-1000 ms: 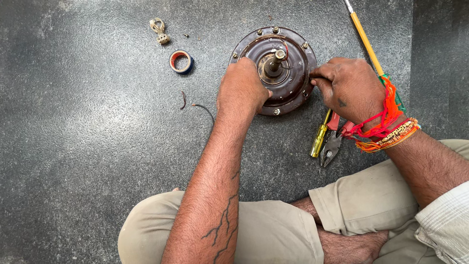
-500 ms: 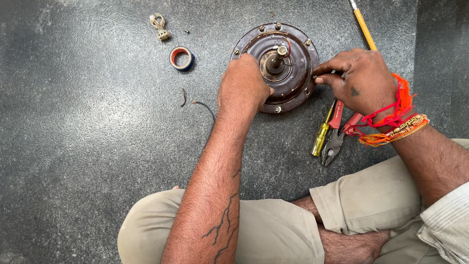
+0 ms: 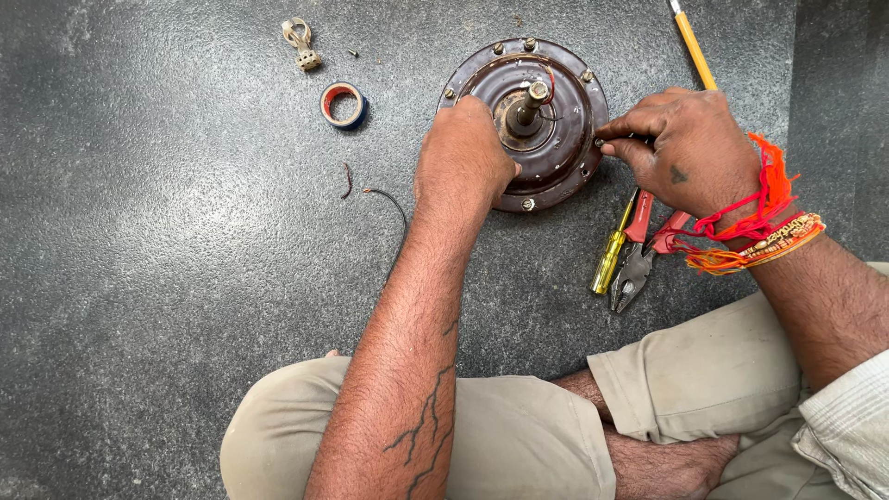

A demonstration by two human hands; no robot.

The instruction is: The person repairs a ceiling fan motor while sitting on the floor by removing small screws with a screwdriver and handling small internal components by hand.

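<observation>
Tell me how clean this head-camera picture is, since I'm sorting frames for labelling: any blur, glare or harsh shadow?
Head view: sharp throughout, with no motion blur on the left hand or right hand; light is soft and even, with only faint shadows under the round motor housing and pliers; a mild sheen on the yellow screwdriver handle, no real glare; the speckled floor stays crisp to the edges.

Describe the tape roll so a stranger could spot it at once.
Start at the round brown motor housing under both hands on the dark floor. Look left of it: the tape roll lies flat, just below a small metal clamp. It is the only ring there, red outside with a blue edge.
</observation>
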